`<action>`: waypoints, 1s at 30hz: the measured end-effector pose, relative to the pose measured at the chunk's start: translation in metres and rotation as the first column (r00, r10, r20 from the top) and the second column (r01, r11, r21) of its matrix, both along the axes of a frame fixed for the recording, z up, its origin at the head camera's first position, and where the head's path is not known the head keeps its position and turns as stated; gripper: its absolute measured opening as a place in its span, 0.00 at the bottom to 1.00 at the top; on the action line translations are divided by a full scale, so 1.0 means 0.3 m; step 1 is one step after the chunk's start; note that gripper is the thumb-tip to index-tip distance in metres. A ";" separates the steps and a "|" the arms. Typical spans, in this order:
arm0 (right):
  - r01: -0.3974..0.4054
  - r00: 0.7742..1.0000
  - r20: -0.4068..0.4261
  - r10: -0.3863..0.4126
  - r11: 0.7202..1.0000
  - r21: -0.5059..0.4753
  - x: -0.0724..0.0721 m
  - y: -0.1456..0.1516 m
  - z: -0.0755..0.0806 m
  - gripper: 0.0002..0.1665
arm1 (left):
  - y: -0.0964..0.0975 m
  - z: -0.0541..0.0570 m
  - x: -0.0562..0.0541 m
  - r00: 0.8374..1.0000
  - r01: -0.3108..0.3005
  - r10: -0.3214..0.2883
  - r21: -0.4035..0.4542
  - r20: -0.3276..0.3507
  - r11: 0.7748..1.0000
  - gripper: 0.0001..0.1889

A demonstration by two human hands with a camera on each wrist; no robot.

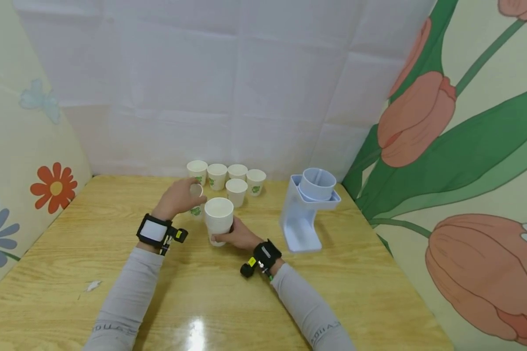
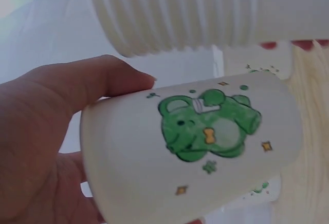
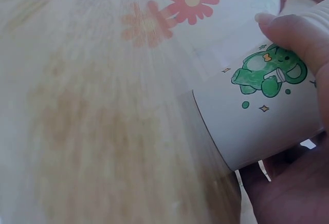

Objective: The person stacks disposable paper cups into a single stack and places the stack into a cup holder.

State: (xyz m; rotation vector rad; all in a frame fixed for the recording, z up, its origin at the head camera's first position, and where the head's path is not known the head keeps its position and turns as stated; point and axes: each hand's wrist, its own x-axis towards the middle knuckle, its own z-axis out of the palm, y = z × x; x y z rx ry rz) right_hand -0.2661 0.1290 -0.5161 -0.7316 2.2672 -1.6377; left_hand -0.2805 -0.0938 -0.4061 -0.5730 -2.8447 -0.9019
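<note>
My left hand (image 1: 177, 197) grips a white paper cup (image 2: 128, 147) near its rim, thumb on one side and fingers on the other. A green cartoon animal with small orange stars is printed on that cup. Just to its right, a stack of nested paper cups (image 1: 218, 217) is held by my right hand (image 1: 241, 235), fingers wrapped round the lower part. The stacked rims show as ridges in the left wrist view, and the bottom cup bears the same green print. Behind both hands, several single paper cups (image 1: 217, 176) stand upright in a loose group.
A pale blue plastic stand (image 1: 299, 226) with a round cup-like holder (image 1: 317, 184) on top is at the right of the wooden table (image 1: 228, 302). A white cloth (image 1: 228, 87) hangs behind. A small white scrap (image 1: 93, 285) lies at the left.
</note>
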 end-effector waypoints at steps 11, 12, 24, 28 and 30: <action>0.000 1.000 0.009 0.000 1.000 0.000 -0.002 0.001 -0.009 0.41 | 0.007 0.034 0.025 0.984 0.032 0.005 0.205 -0.178 0.978 0.26; 0.002 1.000 0.008 -0.002 1.000 0.000 -0.003 0.000 -0.010 0.41 | 0.006 0.036 0.025 0.980 0.040 0.005 0.222 -0.198 0.974 0.25; -0.005 1.000 0.004 0.005 1.000 -0.014 -0.006 0.002 -0.014 0.41 | 0.012 0.064 0.042 0.944 0.200 -0.064 0.406 -0.324 0.892 0.19; -0.012 1.000 0.008 0.013 1.000 -0.021 -0.007 0.002 -0.010 0.40 | 0.021 0.064 0.044 0.947 0.252 -0.149 0.371 -0.284 0.894 0.20; -0.017 1.000 0.000 0.017 1.000 -0.021 -0.006 0.005 -0.002 0.40 | 0.029 0.063 0.042 0.950 0.262 -0.175 0.354 -0.259 0.898 0.20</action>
